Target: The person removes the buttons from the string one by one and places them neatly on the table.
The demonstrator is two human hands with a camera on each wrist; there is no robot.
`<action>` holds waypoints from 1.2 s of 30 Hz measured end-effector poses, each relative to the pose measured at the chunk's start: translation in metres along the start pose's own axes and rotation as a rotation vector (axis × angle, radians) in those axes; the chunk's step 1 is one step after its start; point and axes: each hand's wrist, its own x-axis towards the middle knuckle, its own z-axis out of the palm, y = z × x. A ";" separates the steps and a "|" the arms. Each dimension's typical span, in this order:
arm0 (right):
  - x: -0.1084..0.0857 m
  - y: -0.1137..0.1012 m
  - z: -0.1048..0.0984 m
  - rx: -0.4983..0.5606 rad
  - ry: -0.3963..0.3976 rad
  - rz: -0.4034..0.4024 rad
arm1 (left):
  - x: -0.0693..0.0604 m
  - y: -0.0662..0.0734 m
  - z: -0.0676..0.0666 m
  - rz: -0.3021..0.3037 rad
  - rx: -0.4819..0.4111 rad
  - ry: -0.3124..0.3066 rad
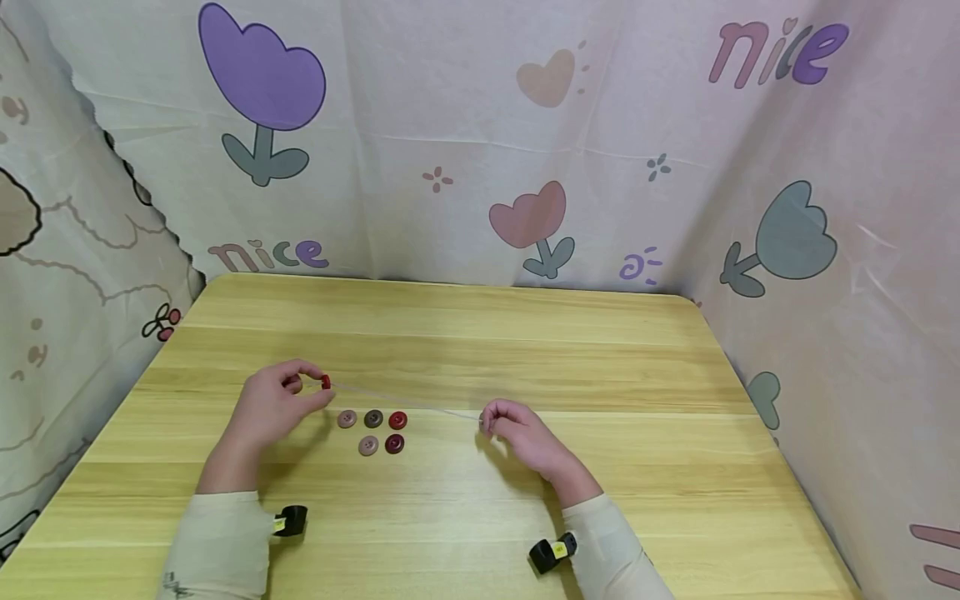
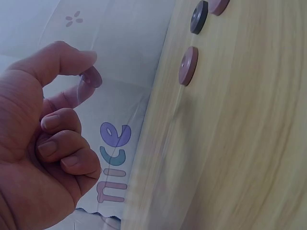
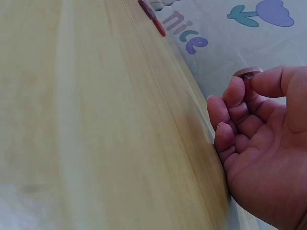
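My left hand (image 1: 273,402) pinches a red button (image 1: 326,382) between thumb and index finger, above the table's left half. From there a thin pale thread (image 1: 405,403) stretches rightward to my right hand (image 1: 531,439). That hand pinches a brownish button (image 3: 248,72) between thumb and fingertips, its other fingers curled in. Between the hands lie several loose buttons: a pink one (image 1: 347,419), a dark grey one (image 1: 373,419), a bright red one (image 1: 397,420), a second pink one (image 1: 368,446) and a dark red one (image 1: 394,443).
The wooden table (image 1: 465,333) meets a printed cloth backdrop (image 1: 420,100) at its far edge. Cloth also hangs along both sides. Each wrist carries a small black camera, the left one (image 1: 292,521) and the right one (image 1: 551,554) low over the table.
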 end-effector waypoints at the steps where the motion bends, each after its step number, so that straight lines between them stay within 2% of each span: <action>1: 0.000 0.000 0.000 0.000 0.008 0.006 | 0.000 -0.001 -0.001 -0.003 0.003 0.002; 8: 0.001 -0.003 -0.001 0.024 0.014 0.041 | -0.002 -0.004 -0.007 -0.012 0.012 0.016; 12: -0.004 -0.023 0.001 0.021 0.007 0.035 | -0.004 -0.005 -0.009 -0.012 0.016 0.037; 14: -0.004 -0.023 0.001 0.021 0.007 0.039 | -0.004 -0.006 -0.010 -0.017 0.015 0.040; 20: 0.001 -0.002 0.001 0.026 0.033 0.044 | -0.005 -0.008 -0.012 -0.036 0.019 0.032; 29: 0.000 -0.004 0.002 0.009 0.050 0.030 | -0.012 -0.008 -0.007 -0.037 0.016 -0.055; 36: 0.000 -0.004 0.001 0.003 0.040 0.024 | -0.019 -0.015 0.001 -0.035 -0.007 -0.131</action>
